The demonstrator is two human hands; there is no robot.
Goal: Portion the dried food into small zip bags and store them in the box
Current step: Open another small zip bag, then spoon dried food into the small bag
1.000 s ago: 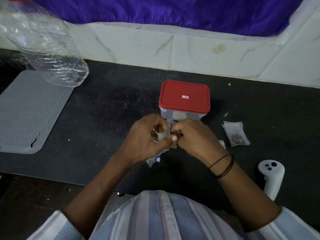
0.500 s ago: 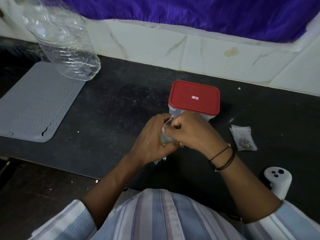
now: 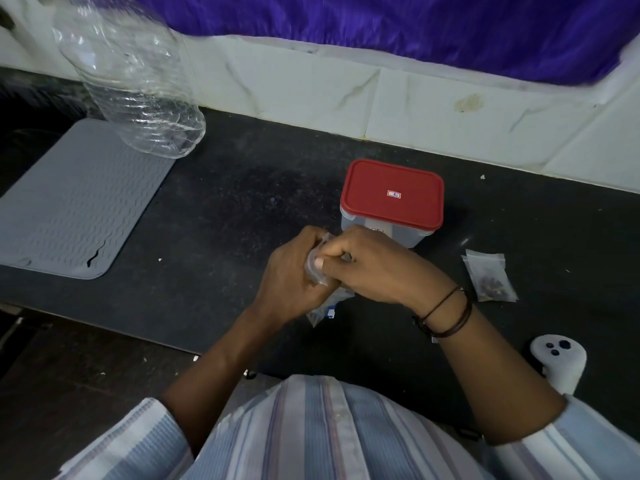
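We count one storage box point(image 3: 388, 230), shut under its one red lid point(image 3: 393, 194). Small zip bags: two in plain sight, one held between the hands point(image 3: 317, 268), one lying filled on the counter point(image 3: 490, 275); a further scrap of clear plastic point(image 3: 320, 311) shows below the hands, and we cannot tell whether it is a separate bag. One clear plastic bottle point(image 3: 138, 84). One grey ribbed mat point(image 3: 76, 202). One white controller point(image 3: 559, 363). Two hands, left point(image 3: 291, 275) and right point(image 3: 377, 268). Two dark bands on the right wrist point(image 3: 450, 315).

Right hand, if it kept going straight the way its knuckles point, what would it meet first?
Probably the left hand: the right hand points left, both pinching the small zip bag between them.
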